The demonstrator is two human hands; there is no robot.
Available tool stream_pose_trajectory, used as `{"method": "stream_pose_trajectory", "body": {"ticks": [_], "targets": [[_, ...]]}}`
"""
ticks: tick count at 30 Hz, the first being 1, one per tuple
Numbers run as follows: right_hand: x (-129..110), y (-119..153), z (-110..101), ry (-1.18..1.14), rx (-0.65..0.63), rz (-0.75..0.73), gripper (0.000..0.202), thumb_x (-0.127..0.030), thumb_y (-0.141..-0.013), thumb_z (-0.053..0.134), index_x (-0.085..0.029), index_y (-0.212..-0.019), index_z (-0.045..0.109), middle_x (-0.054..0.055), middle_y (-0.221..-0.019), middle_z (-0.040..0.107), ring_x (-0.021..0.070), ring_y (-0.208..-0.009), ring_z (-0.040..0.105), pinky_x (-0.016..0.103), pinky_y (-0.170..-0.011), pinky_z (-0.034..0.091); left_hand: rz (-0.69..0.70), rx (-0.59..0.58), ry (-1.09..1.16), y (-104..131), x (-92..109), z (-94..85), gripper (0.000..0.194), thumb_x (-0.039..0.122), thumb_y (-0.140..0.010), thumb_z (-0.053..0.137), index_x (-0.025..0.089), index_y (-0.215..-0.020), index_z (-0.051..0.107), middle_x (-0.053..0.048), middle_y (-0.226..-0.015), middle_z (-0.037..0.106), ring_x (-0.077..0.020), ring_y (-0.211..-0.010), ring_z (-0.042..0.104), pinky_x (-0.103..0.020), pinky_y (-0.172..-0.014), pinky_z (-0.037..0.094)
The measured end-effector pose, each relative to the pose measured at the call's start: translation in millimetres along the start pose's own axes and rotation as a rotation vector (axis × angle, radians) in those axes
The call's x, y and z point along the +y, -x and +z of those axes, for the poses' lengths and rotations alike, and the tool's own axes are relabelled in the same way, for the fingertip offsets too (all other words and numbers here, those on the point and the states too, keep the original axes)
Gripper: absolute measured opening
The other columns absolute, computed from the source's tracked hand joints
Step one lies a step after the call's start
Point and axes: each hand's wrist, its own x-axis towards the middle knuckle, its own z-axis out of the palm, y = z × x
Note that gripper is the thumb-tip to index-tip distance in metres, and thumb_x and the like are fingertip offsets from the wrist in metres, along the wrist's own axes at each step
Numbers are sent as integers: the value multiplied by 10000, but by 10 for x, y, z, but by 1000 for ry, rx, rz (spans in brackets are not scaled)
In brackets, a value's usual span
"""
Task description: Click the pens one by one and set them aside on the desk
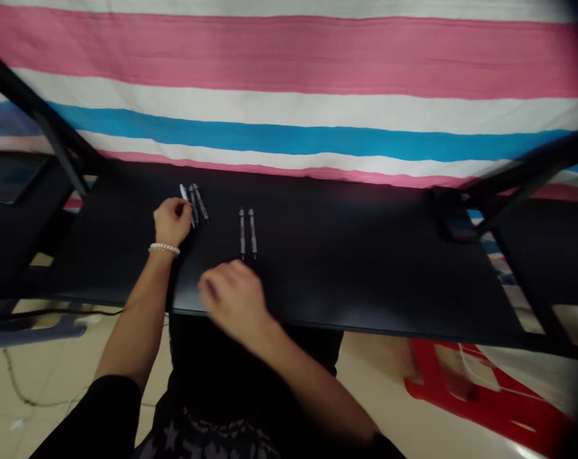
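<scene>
My left hand, with a white beaded bracelet at the wrist, is closed, its thumb and fingertips on a white pen. Close beside that pen lie a dark pen and a clear-barrelled pen, slightly tilted. Farther right, two pens, the left one and the right one, lie side by side, nearly parallel. Just below them, near the table's front edge, my right hand is blurred by motion with its fingers curled. Whether anything is in it cannot be made out.
The pens lie on a black table. Behind it hangs a striped cloth in pink, white and blue. Black metal struts stand at both sides. A red plastic stool is on the floor at lower right, and a cable runs at left.
</scene>
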Motion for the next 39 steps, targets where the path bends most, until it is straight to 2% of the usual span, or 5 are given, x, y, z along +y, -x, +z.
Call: {"method": "stream_pose_trajectory", "body": {"ticks": [4,12,19,25,39], "targets": [[545,-171,-100,137,35,309,238,-244,-911,626,-157,-1128,671,98,-919,680,251,-861,625,365,-761,505,10,66,112,16,46,12,180,232,-844,576,153,-890,732,-50,-781,697,-162,-661,612,-301,-674,487],[849,-241,-209,116,-109,137,257,-141,-927,496,-166,-1077,703,73,-902,648,153,-646,558,293,-610,414,75,-10,341,201,454,120,184,273,-872,601,172,-935,742,-29,-745,699,-143,-615,599,-278,-599,454],[1179,-390,-242,-546,212,328,105,-296,-841,649,-212,-903,644,-51,-634,540,114,-508,553,244,-463,507,-98,-206,732,299,897,634,192,292,-785,785,175,-919,713,-71,-811,740,-191,-708,712,-309,-667,555],[1247,-612,-186,-852,173,270,329,-471,-778,762,-208,-953,671,-46,-679,609,98,-489,601,239,-463,554,-306,-80,1118,322,921,805,476,402,-763,848,172,-1119,629,-109,-955,772,-221,-851,768,-358,-819,598],[1268,-608,-80,-975,147,312,445,-610,-801,726,-194,-960,720,-1,-679,708,124,-503,655,257,-475,568,-336,-219,1381,360,943,714,453,349,-714,904,231,-1038,610,-52,-965,781,-201,-919,767,-356,-863,599]]}}
